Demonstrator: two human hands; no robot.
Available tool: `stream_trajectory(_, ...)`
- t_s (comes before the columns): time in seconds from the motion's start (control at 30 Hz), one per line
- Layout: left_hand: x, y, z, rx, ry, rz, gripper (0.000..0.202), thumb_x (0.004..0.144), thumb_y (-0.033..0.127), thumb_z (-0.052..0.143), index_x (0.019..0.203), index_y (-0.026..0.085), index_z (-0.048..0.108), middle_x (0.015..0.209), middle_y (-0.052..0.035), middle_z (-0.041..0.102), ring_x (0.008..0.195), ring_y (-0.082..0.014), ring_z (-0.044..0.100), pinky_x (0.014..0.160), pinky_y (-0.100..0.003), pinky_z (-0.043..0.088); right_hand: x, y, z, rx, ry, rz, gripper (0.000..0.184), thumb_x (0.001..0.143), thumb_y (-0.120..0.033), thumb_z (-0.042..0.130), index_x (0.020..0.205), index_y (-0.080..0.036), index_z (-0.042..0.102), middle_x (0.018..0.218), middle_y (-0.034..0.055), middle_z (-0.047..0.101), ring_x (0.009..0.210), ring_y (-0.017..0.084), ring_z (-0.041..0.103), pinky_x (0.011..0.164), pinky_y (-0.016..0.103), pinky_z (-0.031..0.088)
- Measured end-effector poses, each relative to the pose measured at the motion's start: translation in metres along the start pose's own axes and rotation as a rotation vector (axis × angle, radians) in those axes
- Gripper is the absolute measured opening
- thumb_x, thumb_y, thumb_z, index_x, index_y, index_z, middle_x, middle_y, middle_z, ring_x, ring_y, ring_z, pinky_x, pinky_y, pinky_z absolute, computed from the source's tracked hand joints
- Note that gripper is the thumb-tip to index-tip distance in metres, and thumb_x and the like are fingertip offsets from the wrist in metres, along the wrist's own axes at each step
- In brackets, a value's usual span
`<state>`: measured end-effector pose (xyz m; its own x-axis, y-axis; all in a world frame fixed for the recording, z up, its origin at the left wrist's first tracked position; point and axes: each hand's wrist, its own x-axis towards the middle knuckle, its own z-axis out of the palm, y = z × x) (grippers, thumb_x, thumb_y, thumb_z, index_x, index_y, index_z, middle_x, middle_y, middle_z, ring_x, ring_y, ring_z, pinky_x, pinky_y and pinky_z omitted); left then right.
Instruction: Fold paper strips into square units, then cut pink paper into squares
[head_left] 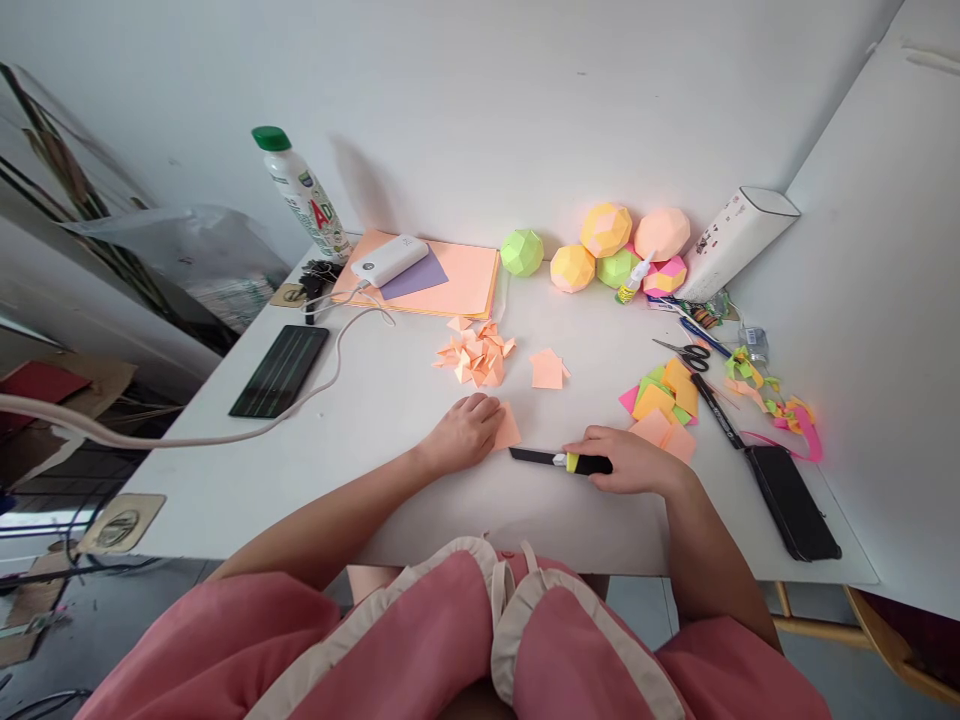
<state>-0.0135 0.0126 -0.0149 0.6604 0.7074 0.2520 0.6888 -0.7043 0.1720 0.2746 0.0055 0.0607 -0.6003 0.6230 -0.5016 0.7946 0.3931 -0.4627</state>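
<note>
My left hand (pixel 466 430) rests on the white table (pixel 375 480), fingers curled down on a small peach paper square (pixel 508 428). My right hand (pixel 626 460) is closed round a black utility knife with a yellow slider (pixel 559 459), which lies flat with its blade end pointing left toward the paper. Behind the hands lie a heap of folded peach paper pieces (pixel 475 356) and a loose peach square (pixel 547 369). A pile of coloured paper squares (pixel 664 400) sits right of my right hand.
Paper balls (pixel 606 245), a glue bottle (pixel 634 277) and a white box (pixel 739 240) stand at the back. Scissors (pixel 688 352), a pen (pixel 716 408), a black phone (pixel 795 500) and paper scraps lie right. A peach sheet stack (pixel 465 280), power bank (pixel 390 260), bottle (pixel 304 192) and dark tablet (pixel 280 370) lie left.
</note>
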Motion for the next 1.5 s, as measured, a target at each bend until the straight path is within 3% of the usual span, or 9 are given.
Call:
stream_trajectory(1.23,-0.0002,-0.0016,0.0005,-0.035,-0.013,-0.006,0.034,0.082,0.012,0.041,0.112,0.019,0.056,0.109,-0.0127,0.054,0.101,-0.027,0.05,0.083,-0.043,0.047,0.0008,0.0064,0.0034,-0.006,0.024,-0.032,0.062,0.071,-0.014,0.054,0.131,-0.03,0.053,0.102,0.0045,0.058,0.089,0.021,0.057,0.072,0.028,0.045)
stream_trajectory(1.5,0.0007,-0.0006,-0.0012,-0.011,-0.006,0.009,0.03,0.083,0.009,0.038,0.105,0.014,0.057,0.105,-0.0145,0.055,0.099,-0.0267,0.05,0.08,-0.04,0.048,0.0003,0.0042,0.0022,0.0,0.012,-0.017,0.062,0.071,-0.015,0.053,0.131,-0.029,0.053,0.103,0.0049,0.057,0.091,0.021,0.057,0.073,0.028,0.045)
